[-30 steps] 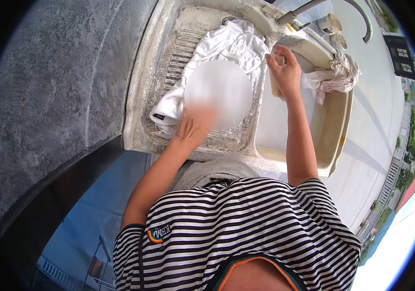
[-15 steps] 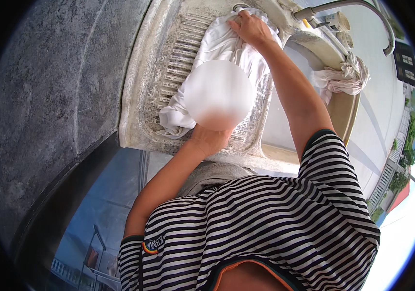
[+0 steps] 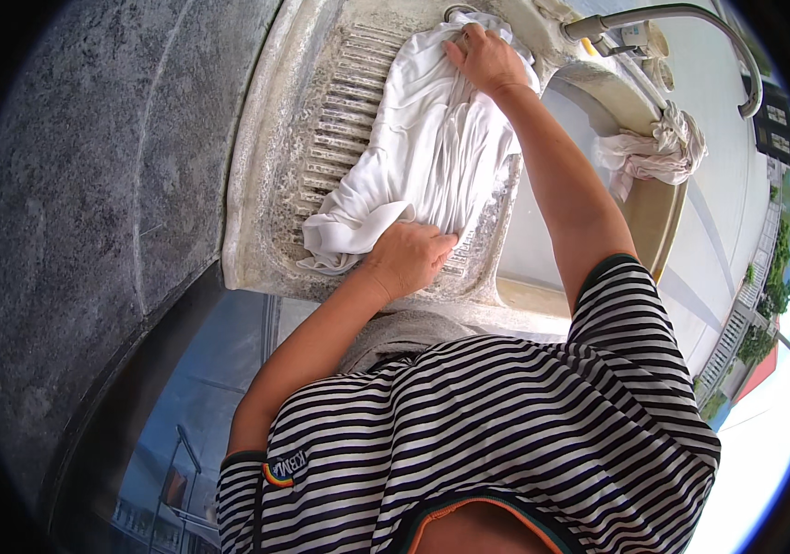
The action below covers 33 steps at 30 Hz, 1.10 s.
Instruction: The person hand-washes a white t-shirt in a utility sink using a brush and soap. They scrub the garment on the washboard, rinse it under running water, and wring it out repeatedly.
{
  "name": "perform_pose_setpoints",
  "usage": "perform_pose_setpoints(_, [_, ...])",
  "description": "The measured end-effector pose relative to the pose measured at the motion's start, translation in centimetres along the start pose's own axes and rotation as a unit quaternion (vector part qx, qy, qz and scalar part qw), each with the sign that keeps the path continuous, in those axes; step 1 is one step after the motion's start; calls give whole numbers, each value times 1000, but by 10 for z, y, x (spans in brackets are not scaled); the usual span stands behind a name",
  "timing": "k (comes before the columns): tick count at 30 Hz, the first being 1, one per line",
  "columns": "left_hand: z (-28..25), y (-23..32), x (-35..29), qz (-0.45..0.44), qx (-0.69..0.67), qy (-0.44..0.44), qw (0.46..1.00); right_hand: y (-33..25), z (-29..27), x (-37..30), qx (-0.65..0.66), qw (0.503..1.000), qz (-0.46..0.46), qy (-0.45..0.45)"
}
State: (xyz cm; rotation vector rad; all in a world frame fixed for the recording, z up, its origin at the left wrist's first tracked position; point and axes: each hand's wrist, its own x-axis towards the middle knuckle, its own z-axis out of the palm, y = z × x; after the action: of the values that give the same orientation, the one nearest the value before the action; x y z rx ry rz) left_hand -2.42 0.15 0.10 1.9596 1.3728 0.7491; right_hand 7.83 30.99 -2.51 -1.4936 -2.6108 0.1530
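Observation:
A wet-looking white cloth (image 3: 427, 138), full of lengthwise folds, lies stretched over the ridged washboard (image 3: 344, 125) of a worn stone sink. At its near end, my left hand (image 3: 409, 258) is closed on the bunched edge, with the thumb lying towards the right. My right hand (image 3: 489, 61) grips the far end beside the drain ring, fingers bent into the fabric and thumb set apart. The cloth's near left corner is rolled over in a loose fold. My fingertips are partly hidden in the cloth.
Right of the washboard is a deeper basin (image 3: 543, 212), with another twisted whitish cloth (image 3: 667, 148) draped over its far rim. A curved tap (image 3: 681, 13) arches above the far right corner, near small cups (image 3: 646, 39). Dark grey stone (image 3: 100, 157) borders the left.
My right hand has shifted slightly right and nearer. My left hand stays at the cloth's near end; a blurred patch hid much of it and the cloth's middle earlier.

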Motion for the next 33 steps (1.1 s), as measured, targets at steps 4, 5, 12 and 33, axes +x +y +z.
perform_pose_setpoints(4, [-1, 0, -1, -8, 6, 11, 1000, -42, -41, -59, 86, 994, -62, 40])
perform_pose_setpoints(5, [0, 0, -3, -7, 8, 21, 1000, -52, -49, -93, 109, 985, -115, 68])
perform_pose_setpoints(12, [-3, 3, 2, -16, -33, 16, 999, -38, -10, -100, 67, 971, -190, 129])
perform_pose_setpoints(33, [3, 2, 5, -12, -31, 26, 999, 1, -5, 7, 2, 997, 73, -31])
